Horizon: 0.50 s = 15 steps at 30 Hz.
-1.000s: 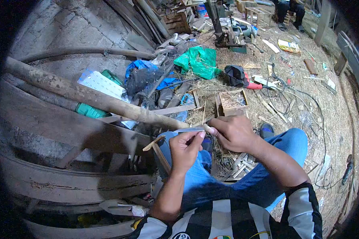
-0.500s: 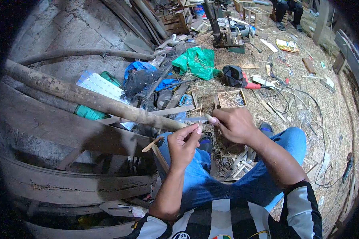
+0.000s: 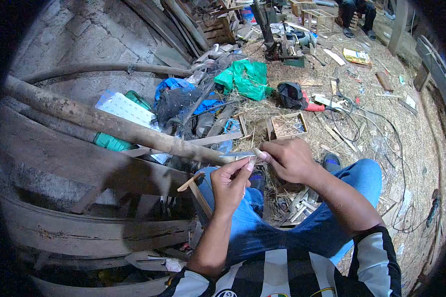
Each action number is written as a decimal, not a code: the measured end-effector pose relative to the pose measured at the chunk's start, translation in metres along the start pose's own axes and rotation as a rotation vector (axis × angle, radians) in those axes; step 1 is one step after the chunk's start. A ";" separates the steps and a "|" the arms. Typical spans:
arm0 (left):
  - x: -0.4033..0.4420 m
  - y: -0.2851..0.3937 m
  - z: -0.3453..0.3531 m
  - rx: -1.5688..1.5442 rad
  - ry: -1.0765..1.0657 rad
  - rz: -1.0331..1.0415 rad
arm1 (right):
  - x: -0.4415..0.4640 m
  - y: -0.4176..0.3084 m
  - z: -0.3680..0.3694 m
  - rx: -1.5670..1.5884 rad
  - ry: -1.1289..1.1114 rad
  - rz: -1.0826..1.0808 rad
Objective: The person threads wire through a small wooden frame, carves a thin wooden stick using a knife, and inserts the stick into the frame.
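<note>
One knife (image 3: 236, 154), one held stick (image 3: 253, 137), one yellow packet (image 3: 357, 56)

A green plastic bag (image 3: 242, 80) lies at the upper centre. A thick pole (image 3: 104, 122) slants across the left; a yellow packet (image 3: 356, 56) lies at upper right.

The knife (image 3: 235, 154) was partly covered by the right hand (image 3: 291, 161); a second person (image 3: 369, 18) was cut off by the top edge.
</note>
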State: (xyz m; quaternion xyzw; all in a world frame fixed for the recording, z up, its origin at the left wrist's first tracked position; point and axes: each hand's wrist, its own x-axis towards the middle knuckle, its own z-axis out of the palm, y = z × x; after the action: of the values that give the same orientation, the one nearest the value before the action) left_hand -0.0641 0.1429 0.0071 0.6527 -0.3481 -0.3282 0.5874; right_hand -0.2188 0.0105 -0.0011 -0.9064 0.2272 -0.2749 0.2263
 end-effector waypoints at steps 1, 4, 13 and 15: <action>0.000 -0.001 0.000 -0.012 -0.004 -0.018 | 0.001 0.002 -0.001 -0.001 0.002 0.000; 0.004 -0.005 0.000 -0.044 -0.016 -0.039 | 0.003 0.006 0.000 0.003 0.006 0.060; -0.003 -0.004 -0.008 -0.096 -0.011 -0.105 | 0.012 0.019 -0.008 -0.006 0.020 0.259; -0.003 -0.002 -0.009 -0.105 0.016 -0.113 | 0.004 0.013 0.008 0.078 0.062 0.204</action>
State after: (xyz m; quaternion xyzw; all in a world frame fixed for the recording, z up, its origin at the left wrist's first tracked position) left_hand -0.0580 0.1507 0.0056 0.6425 -0.2881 -0.3733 0.6040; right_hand -0.2150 -0.0002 -0.0124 -0.8601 0.3143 -0.2868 0.2813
